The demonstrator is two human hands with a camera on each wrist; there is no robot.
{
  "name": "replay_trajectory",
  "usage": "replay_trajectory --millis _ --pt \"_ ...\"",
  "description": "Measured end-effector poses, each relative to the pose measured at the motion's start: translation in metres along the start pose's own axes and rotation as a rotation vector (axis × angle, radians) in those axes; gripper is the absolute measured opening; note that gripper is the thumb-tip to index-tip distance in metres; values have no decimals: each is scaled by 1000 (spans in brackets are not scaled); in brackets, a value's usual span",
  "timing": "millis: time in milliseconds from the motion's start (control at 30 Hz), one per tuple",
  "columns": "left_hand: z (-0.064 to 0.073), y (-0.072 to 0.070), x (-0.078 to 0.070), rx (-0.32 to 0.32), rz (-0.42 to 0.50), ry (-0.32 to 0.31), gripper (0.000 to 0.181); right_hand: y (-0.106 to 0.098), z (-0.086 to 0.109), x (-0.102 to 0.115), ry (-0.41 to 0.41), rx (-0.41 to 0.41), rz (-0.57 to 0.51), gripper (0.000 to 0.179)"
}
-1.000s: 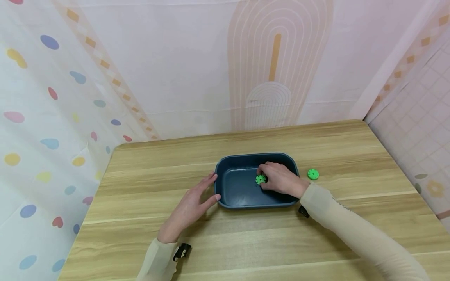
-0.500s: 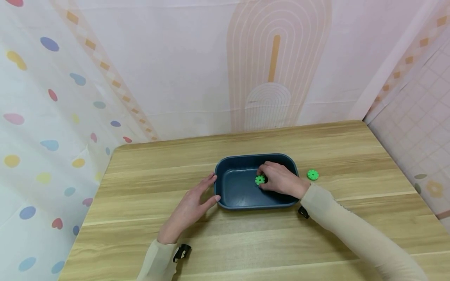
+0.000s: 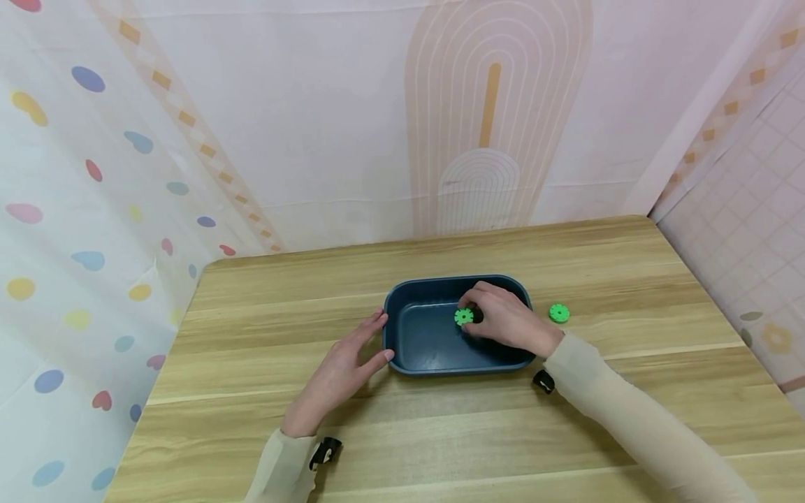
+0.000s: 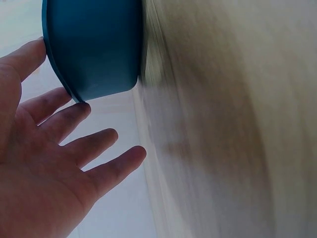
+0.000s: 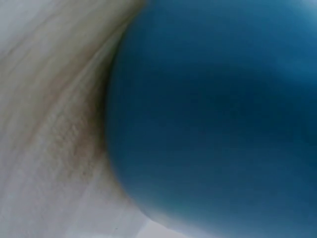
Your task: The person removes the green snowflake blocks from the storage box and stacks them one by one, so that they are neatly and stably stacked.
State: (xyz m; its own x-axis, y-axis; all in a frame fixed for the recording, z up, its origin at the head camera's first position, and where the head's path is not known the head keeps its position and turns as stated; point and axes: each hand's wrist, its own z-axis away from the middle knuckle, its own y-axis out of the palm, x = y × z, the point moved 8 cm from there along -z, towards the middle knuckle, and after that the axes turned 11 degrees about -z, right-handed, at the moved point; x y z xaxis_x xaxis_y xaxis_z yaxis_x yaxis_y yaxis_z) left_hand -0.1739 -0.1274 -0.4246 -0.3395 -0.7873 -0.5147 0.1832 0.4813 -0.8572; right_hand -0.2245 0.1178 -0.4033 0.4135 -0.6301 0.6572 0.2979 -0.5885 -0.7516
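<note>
A dark blue rectangular tub [image 3: 420, 339] sits on the wooden table. Inside it, above the floor of the tub, my right hand [image 3: 508, 320] pinches a green notched building disc [image 3: 459, 317] between thumb and fingers. My left hand [image 3: 335, 372] is at the tub's left end, fingers spread and fairly straight, with fingertips and thumb at the rim. The left wrist view shows those fingers [image 4: 67, 119] touching the tub's edge [image 4: 62, 82]. In the right wrist view the tub's outer wall [image 5: 208, 124] fills most of the picture and hides the right hand.
A second green disc [image 3: 554, 314] lies on the table [image 3: 390, 447] just right of the tub, near the right wrist. Patterned curtains [image 3: 327, 126] hang behind the table and at both sides. Each wrist carries a small black device [image 3: 325, 453].
Over the last half second my right hand has risen slightly inside the tub, and the green disc has come up with it. The left hand and the tub stay where they were.
</note>
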Motion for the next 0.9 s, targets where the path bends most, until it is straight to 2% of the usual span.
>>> replay_trajectory --millis 900 --pt "-1 0 0 -1 7 11 66 -18 20 5 -14 -126 -114 31"
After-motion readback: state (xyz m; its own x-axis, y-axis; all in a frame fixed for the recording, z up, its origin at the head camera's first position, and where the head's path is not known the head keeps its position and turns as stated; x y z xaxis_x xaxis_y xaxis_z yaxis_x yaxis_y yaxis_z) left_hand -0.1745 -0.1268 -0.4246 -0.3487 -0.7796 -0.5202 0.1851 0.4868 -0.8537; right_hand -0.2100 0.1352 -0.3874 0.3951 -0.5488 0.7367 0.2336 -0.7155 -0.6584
